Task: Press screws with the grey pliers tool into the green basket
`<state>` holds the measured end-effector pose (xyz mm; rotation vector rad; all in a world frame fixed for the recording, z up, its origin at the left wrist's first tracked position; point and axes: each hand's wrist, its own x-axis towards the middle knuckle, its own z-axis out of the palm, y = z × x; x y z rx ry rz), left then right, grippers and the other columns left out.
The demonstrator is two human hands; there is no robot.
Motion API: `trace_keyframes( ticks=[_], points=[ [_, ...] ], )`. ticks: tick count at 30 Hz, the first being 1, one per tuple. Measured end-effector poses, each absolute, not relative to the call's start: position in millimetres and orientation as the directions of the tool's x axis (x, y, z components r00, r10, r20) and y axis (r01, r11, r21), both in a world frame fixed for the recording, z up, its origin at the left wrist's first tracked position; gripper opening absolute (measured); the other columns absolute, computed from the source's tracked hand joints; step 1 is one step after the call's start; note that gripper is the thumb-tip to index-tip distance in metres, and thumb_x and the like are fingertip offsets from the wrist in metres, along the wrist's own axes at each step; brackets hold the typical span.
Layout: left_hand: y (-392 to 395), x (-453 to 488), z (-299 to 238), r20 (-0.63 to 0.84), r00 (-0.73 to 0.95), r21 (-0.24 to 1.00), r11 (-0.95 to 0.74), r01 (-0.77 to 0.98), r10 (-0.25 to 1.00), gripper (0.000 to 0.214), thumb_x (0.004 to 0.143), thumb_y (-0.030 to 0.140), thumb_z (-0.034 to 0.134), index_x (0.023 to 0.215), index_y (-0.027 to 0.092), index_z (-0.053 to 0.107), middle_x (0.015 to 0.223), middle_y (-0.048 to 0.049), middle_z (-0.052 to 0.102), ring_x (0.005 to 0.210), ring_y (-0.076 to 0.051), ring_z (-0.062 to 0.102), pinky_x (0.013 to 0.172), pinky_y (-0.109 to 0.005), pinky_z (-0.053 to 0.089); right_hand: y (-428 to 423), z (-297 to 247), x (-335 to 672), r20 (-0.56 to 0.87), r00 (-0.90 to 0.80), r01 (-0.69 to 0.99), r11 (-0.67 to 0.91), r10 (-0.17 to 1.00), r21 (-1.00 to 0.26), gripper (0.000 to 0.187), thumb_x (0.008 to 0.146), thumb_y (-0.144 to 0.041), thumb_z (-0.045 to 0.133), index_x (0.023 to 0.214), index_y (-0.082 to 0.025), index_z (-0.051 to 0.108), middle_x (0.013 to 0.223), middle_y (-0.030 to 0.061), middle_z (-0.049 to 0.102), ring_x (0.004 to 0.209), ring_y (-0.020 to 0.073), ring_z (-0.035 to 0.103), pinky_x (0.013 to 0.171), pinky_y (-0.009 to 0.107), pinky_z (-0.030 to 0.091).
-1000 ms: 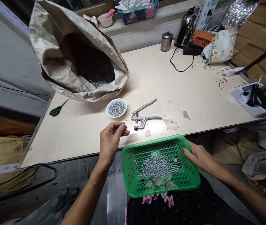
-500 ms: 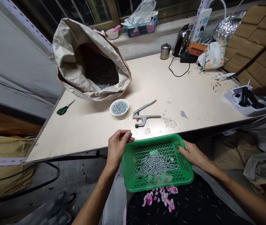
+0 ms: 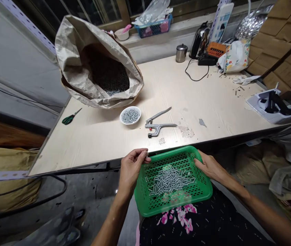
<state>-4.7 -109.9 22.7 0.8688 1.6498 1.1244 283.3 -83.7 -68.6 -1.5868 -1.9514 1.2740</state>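
My right hand (image 3: 208, 166) grips the right rim of a green plastic basket (image 3: 141, 205), thumb inside and fingers outside. The basket rests tilted over my lap at the table's front edge. A heap of small silver coil springs (image 3: 171, 181) lies on its slotted floor. Above the basket's left rear corner, my left hand (image 3: 133, 167) pinches a tiny shiny metal piece, apparently a spring (image 3: 147, 155), between thumb and fingers. A white bowl (image 3: 130, 123) full of similar springs stands farther back. Right of it lie grey hand pliers (image 3: 158, 126) with spread handles.
A large open paper sack (image 3: 70, 65) with a dark mass of small metal parts leans at the back left. Green-handled scissors (image 3: 69, 119) lie at left. Along the back are a metal canister (image 3: 181, 53) and a kettle (image 3: 200, 41). A white tray (image 3: 260, 111) sits at right.
My left hand has moved slightly right and down, closer to the basket's rear left corner, still pinching the small piece. The basket's left end sits a little lower. My right hand keeps its grip.
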Motion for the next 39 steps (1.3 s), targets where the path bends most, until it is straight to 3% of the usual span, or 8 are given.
trace_keyframes(
  ticks=[8, 13, 19, 21, 24, 27, 34, 39],
  points=[
    [-130, -6, 12, -0.339, -0.368, 0.936, 0.350, -0.040, 0.866, 0.034, 0.065, 0.039, 0.076, 0.085, 0.013, 0.070, 0.072, -0.0016, 0.069, 0.061, -0.013, 0.065, 0.065, -0.025, 0.054, -88, -100, 288, -0.272, -0.263, 0.620, -0.053, 0.926, -0.782, 0.026, 0.080, -0.034, 0.041, 0.091, -0.019, 0.059, 0.069, -0.0015, 0.059, 0.066, 0.0169, 0.057, 0.065, 0.029, 0.045],
    [-122, -9, 12, -0.398, -0.358, 0.917, 0.355, -0.181, 0.845, 0.036, 0.061, 0.039, 0.080, 0.084, 0.013, 0.069, 0.074, -0.0014, 0.068, 0.060, -0.010, 0.063, 0.063, -0.023, 0.055, -74, -94, 276, -0.264, -0.329, 0.663, 0.023, 0.907, -0.748, 0.035, 0.086, -0.050, 0.039, 0.088, -0.019, 0.056, 0.079, 0.0050, 0.066, 0.073, 0.0209, 0.062, 0.065, 0.032, 0.046],
    [-107, -19, 20, -0.481, -0.312, 0.865, 0.385, -0.321, 0.819, 0.042, 0.052, 0.031, 0.086, 0.086, 0.012, 0.069, 0.071, -0.0017, 0.068, 0.059, -0.010, 0.064, 0.062, -0.022, 0.056, -76, -45, 284, -0.385, -0.212, 0.946, 0.090, 0.898, -0.312, 0.052, 0.089, -0.064, 0.034, 0.083, -0.020, 0.062, 0.070, 0.0088, 0.067, 0.067, 0.0267, 0.067, 0.059, 0.035, 0.045],
    [-99, -23, 21, -0.472, -0.320, 0.873, 0.387, -0.296, 0.821, 0.046, 0.054, 0.030, 0.085, 0.093, 0.012, 0.070, 0.071, -0.0024, 0.069, 0.061, -0.012, 0.065, 0.065, -0.023, 0.056, -72, -26, 288, -0.282, -0.337, 0.910, 0.233, 0.898, -0.343, 0.049, 0.091, -0.061, 0.035, 0.081, -0.023, 0.064, 0.074, 0.0067, 0.069, 0.070, 0.0252, 0.067, 0.060, 0.035, 0.047],
    [-83, -31, 16, -0.409, -0.367, 0.910, 0.344, -0.231, 0.835, 0.047, 0.057, 0.033, 0.083, 0.097, 0.012, 0.070, 0.074, -0.0040, 0.071, 0.067, -0.013, 0.067, 0.071, -0.026, 0.056, -49, -4, 279, 0.047, -0.455, 0.796, 0.429, 0.889, -0.427, 0.039, 0.096, -0.049, 0.033, 0.104, -0.025, 0.064, 0.096, 0.0054, 0.070, 0.085, 0.0215, 0.067, 0.071, 0.035, 0.050],
    [-65, -38, 7, -0.328, -0.419, 0.944, 0.273, -0.187, 0.847, 0.043, 0.059, 0.035, 0.082, 0.093, 0.012, 0.070, 0.076, -0.0038, 0.071, 0.068, -0.013, 0.067, 0.073, -0.026, 0.055, -13, 7, 250, 0.218, -0.561, 0.708, 0.600, 0.798, -0.372, 0.033, 0.098, -0.036, 0.034, 0.109, -0.021, 0.061, 0.098, 0.0069, 0.067, 0.087, 0.0197, 0.063, 0.073, 0.034, 0.050],
    [-38, -38, -6, -0.177, -0.419, 0.971, 0.228, 0.075, 0.891, 0.032, 0.067, 0.037, 0.075, 0.090, 0.014, 0.073, 0.084, -0.0060, 0.073, 0.075, -0.015, 0.066, 0.073, -0.026, 0.052, 56, -16, 179, 0.144, -0.714, 0.660, 0.727, 0.685, -0.187, 0.015, 0.089, -0.021, 0.052, 0.102, -0.018, 0.059, 0.099, 0.0076, 0.061, 0.089, 0.0209, 0.056, 0.066, 0.030, 0.044],
    [-28, -30, -11, -0.100, -0.387, 0.951, 0.202, 0.232, 0.916, 0.022, 0.071, 0.033, 0.070, 0.084, 0.016, 0.074, 0.086, -0.0069, 0.074, 0.081, -0.019, 0.067, 0.077, -0.028, 0.050, 63, -29, 172, 0.131, -0.772, 0.615, 0.784, 0.621, -0.092, 0.019, 0.091, -0.008, 0.042, 0.083, -0.017, 0.057, 0.086, 0.0051, 0.059, 0.074, 0.0162, 0.052, 0.062, 0.029, 0.038]
  ],
)
